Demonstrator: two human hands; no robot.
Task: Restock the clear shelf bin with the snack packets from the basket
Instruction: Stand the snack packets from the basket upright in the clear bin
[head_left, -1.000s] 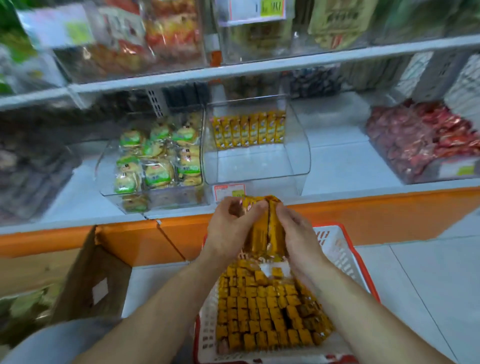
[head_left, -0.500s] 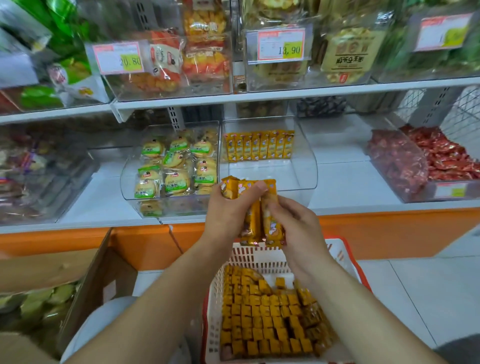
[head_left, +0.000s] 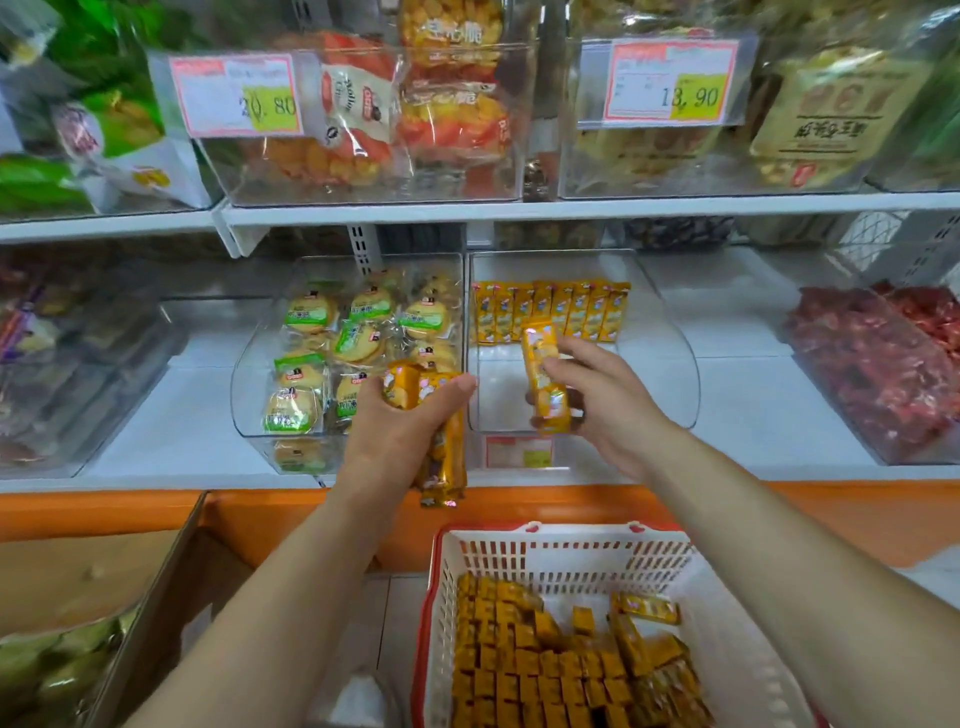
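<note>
My left hand (head_left: 400, 436) grips a bundle of yellow snack packets (head_left: 441, 457) in front of the shelf, just left of the clear shelf bin (head_left: 670, 364). My right hand (head_left: 597, 400) pinches one or two yellow packets (head_left: 543, 374) upright at the bin's open front. A row of the same yellow packets (head_left: 550, 312) stands against the bin's back wall; the bin's floor in front of them is bare. Below, the white basket with a red rim (head_left: 561, 551) holds several more yellow packets (head_left: 550, 670), packed on end.
A clear bin of green-labelled round cakes (head_left: 353, 353) stands left of the target bin, a bin of red packets (head_left: 878, 358) at the right. The upper shelf (head_left: 519, 210) carries bins with price tags. A brown cardboard box (head_left: 130, 597) sits at the lower left.
Both hands rose from above the basket to shelf height. The bundle has split: my left hand keeps most of it, and my right hand has carried a packet into the bin's opening.
</note>
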